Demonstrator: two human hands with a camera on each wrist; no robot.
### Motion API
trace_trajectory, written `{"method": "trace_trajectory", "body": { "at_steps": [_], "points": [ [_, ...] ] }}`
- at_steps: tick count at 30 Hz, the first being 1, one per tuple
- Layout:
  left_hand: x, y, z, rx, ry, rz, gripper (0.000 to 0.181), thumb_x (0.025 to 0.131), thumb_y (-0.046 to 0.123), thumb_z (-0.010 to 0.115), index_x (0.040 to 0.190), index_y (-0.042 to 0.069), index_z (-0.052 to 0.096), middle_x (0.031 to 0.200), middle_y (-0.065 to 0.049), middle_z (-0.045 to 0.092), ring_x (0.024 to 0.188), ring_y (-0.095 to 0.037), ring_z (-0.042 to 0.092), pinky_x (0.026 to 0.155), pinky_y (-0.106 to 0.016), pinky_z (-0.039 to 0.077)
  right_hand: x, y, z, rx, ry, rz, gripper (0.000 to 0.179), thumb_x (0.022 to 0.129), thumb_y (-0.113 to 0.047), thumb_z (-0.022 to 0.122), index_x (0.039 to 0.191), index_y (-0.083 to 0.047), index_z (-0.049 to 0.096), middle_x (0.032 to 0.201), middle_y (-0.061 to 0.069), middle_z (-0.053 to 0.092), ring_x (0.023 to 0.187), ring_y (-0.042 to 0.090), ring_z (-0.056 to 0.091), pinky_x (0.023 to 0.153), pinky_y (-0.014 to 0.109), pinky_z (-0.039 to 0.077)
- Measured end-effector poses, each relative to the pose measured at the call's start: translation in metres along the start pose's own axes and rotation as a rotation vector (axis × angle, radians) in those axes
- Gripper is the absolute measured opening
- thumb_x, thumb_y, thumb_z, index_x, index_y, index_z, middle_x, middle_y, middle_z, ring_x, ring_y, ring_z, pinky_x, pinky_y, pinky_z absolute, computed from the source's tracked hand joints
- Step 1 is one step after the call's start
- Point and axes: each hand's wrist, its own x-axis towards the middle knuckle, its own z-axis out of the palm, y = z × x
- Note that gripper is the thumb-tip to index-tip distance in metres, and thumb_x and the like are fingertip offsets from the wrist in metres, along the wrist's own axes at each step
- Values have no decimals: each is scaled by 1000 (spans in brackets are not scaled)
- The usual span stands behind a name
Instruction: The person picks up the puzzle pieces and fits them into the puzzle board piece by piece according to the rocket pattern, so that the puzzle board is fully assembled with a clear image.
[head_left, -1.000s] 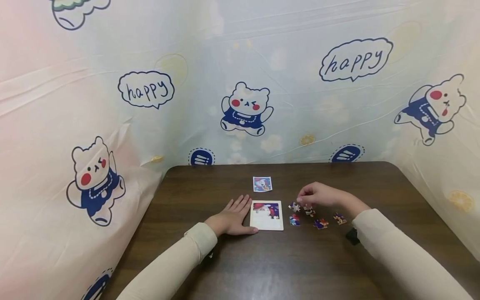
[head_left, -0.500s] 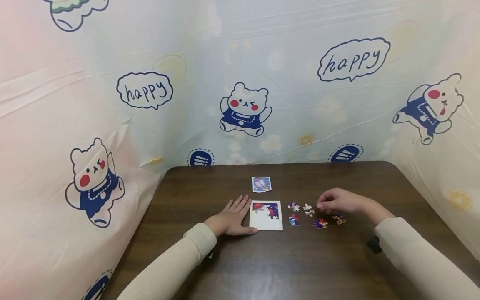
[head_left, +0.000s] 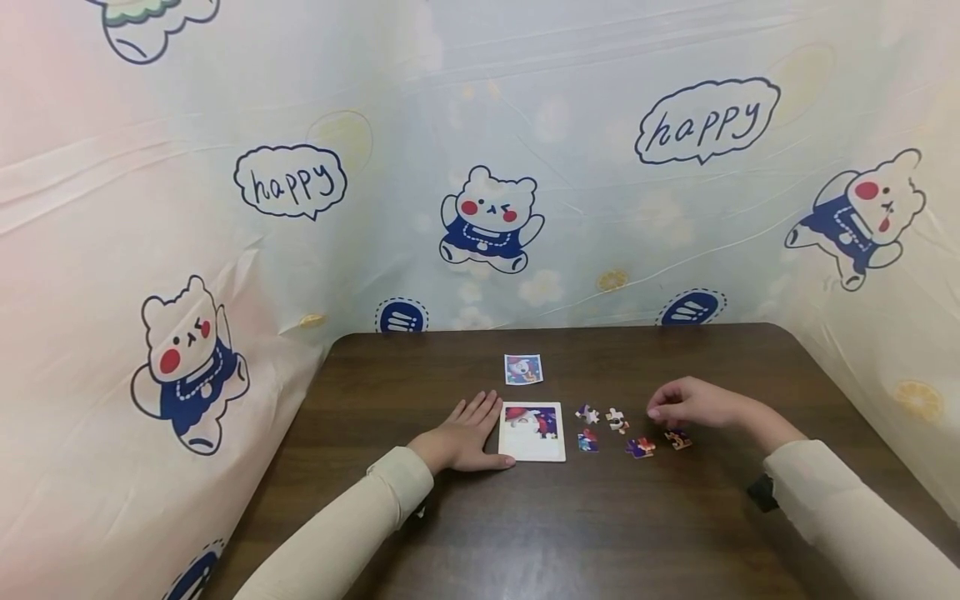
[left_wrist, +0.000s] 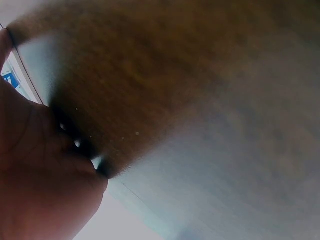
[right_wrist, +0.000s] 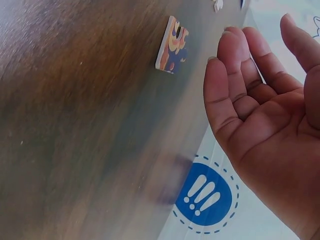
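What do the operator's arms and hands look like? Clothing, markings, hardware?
Plain cream fabric left sleeve and matching cream fabric right sleeve, both long, broad at the cuff, no markings visible. Left hand and right hand: bare, no gloves or rings visible. A small black item shows beneath the right cuff; too unclear to identify.

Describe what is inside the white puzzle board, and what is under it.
Inside the white puzzle board, puzzle pieces in red, white and purple cover the far part; the near part is bare white. The table surface under it is covered and cannot be seen.
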Motion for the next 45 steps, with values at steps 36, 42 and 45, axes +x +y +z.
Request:
{"method": "trace_trajectory", "body": {
  "at_steps": [36,42,45],
  "points": [
    [-2,2,-2,-1,6,8,120,75,94,29,160,16,-1,166,-2,-6,151,-22,-8,119,-50,0,74,-36,39,-160,57,-12,19,93,-25,71,105,-9,71,90,1,68,83,24,63,75,34,54],
    [1,-1,2,8,2,6,119,74,96,27,159,19,-3,166,0,-8,151,-20,-10,119,-49,0,84,-40,47,-250,80,-10,20,89,-25,76,99,-7,70,83,-1,66,73,16,60,68,32,53],
    [2,-2,3,5,0,7,120,74,96,27,160,18,-3,166,0,-8,151,-20,-9,119,-49,1,88,-42,54,-281,100,23,22,87,-25,79,96,-7,69,80,0,64,70,16,58,65,32,52]
  ]
}}
